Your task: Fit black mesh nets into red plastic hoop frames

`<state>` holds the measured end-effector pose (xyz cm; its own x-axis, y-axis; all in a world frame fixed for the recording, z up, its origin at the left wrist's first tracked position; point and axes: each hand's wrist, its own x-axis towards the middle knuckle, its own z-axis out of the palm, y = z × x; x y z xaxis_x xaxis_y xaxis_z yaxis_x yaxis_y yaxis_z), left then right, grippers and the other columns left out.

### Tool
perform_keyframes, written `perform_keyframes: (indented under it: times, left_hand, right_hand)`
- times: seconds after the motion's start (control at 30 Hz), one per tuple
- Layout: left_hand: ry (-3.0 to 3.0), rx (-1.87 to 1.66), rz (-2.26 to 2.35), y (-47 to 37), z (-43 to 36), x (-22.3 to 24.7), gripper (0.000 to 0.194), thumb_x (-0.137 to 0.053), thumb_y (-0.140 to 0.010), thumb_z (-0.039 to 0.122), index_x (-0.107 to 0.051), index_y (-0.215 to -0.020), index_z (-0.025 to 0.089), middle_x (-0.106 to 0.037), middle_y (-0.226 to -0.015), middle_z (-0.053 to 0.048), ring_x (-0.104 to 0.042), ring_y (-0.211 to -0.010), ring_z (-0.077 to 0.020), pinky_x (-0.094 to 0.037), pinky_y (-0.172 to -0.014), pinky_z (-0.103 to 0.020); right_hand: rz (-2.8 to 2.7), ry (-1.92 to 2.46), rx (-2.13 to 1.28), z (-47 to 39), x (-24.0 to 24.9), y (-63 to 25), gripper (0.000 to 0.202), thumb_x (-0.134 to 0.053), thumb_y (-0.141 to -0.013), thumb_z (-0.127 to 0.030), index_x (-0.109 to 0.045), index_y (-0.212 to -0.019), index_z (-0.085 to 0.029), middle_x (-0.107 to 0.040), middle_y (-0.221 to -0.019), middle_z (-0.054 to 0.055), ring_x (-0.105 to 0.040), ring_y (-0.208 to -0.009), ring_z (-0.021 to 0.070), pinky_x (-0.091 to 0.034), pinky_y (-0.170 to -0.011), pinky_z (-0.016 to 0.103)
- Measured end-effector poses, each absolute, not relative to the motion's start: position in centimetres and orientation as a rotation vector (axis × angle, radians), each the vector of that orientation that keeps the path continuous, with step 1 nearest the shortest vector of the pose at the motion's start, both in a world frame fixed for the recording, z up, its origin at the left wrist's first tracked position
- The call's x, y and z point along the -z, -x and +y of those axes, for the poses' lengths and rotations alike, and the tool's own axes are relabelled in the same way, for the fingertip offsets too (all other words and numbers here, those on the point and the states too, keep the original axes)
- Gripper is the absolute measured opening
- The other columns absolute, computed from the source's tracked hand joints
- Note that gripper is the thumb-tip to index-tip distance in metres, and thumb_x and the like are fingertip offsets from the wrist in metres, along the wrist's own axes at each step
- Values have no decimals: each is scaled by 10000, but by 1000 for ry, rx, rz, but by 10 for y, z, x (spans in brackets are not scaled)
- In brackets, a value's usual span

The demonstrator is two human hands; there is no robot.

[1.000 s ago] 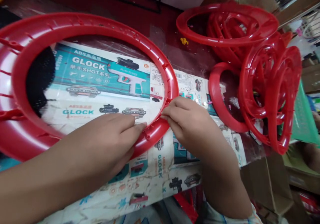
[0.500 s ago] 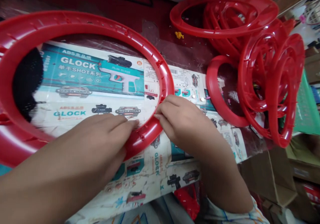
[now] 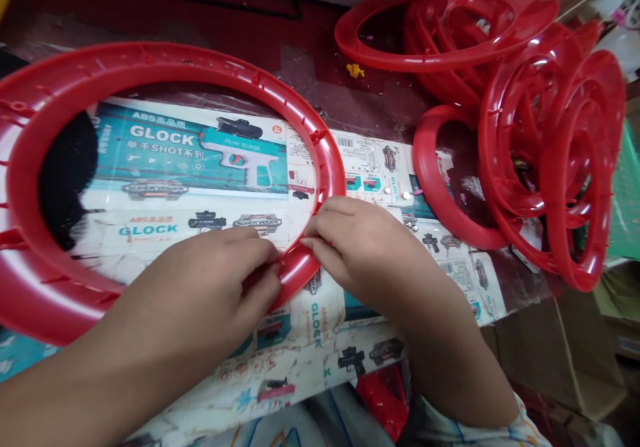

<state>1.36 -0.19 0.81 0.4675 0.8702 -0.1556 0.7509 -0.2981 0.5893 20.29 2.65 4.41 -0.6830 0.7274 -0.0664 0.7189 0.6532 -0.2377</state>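
Observation:
A large red plastic ring [image 3: 210, 67], its ribbed, hollow side up, lies over printed cardboard [image 3: 165, 230] on the table. My left hand [image 3: 215, 280] is closed on the near part of its rim, thumb and index finger around the edge. Just to the right, my right hand [image 3: 355, 244] pinches the same rim, fingertips close to those of the left. Whether a small part sits between the right fingertips is hidden. Inside the ring, at its left, shows a round black patch [image 3: 70, 174].
Several similar red rings [image 3: 575, 167] are heaped at the right of the table. One smaller ridged red ring [image 3: 435, 180] leans beside them. A small yellow piece [image 3: 355, 70] lies further back. Cardboard boxes [image 3: 555, 347] stand beyond the right edge, below a green basket [image 3: 627, 200].
My right fingertips have slid slightly left and nearer along the rim. The left thumb now shows against the rim, parted more from the index finger. The whole view has shifted a little.

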Motion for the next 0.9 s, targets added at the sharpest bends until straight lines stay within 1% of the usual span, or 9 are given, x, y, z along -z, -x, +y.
perform_keyframes:
  times: [0.13,0.27,0.4,0.5,0.57,0.63,0.7,0.8,0.9]
  left_hand:
    - [-2153,-232,1387,-13,-1,-8,312,-377,-866,297,-609,-674,216,-587,-656,-41,-527,-576,-205,-334,-518,-315]
    - [-2222,-350,1386,-12,-5,-3,320,-378,-888,274,-576,-644,217,-560,-626,-27,-491,-539,-174,-297,-504,-301]
    - [-2278,-341,1347,-11,-8,2,328,-361,-914,249,-589,-682,204,-565,-660,-33,-509,-575,-182,-321,-536,-318]
    - [-2371,-348,1286,-7,-6,5,329,-356,-925,205,-594,-698,188,-559,-678,-37,-526,-614,-191,-340,-569,-333]
    - [-2500,-370,1168,-1,-2,5,340,-349,-923,188,-584,-677,188,-544,-652,-31,-511,-595,-184,-326,-561,-329]
    - [-2663,-387,1049,5,2,3,361,-336,-915,193,-559,-631,199,-533,-621,-31,-483,-562,-182,-299,-546,-333]
    - [-2791,-383,1006,9,6,-1,361,-340,-907,231,-557,-618,208,-544,-620,-44,-479,-555,-200,-295,-547,-350]
    - [-2842,-366,1056,4,7,-6,314,-370,-887,269,-606,-691,200,-574,-661,-65,-514,-588,-238,-343,-570,-378]
    - [-2860,-403,1106,-7,4,-5,254,-400,-860,163,-620,-735,182,-583,-668,-69,-525,-590,-236,-363,-557,-368]
  right_hand:
    - [-2732,1322,-581,31,-52,-201,212,-489,-916,-95,-676,-816,-106,-654,-818,58,-570,-795,160,-399,-722,265]
    - [-2633,1492,-633,32,-54,-197,209,-501,-913,-138,-680,-806,-123,-665,-807,52,-579,-770,158,-397,-703,265]
    - [-2563,1650,-668,32,-53,-194,200,-536,-897,-160,-697,-781,-137,-682,-787,46,-594,-736,156,-394,-677,266]
    - [-2577,1725,-735,34,-54,-195,181,-571,-873,-152,-722,-773,-141,-696,-775,46,-613,-750,162,-405,-701,274]
    - [-2605,1788,-771,34,-56,-195,168,-585,-863,-153,-731,-781,-147,-702,-780,47,-623,-766,167,-408,-714,279]
    - [-2654,1828,-759,32,-57,-193,159,-592,-864,-170,-730,-788,-151,-703,-794,49,-625,-772,172,-397,-692,280]
    - [-2730,1818,-691,28,-56,-190,159,-587,-869,-177,-718,-784,-151,-695,-796,50,-614,-748,174,-365,-630,282]
    - [-2808,1763,-557,22,-51,-186,150,-581,-864,-149,-697,-770,-149,-672,-768,46,-583,-685,166,-301,-559,291]
    - [-2815,1717,-512,20,-49,-187,151,-579,-872,-149,-693,-773,-146,-670,-756,46,-574,-672,164,-294,-560,296]
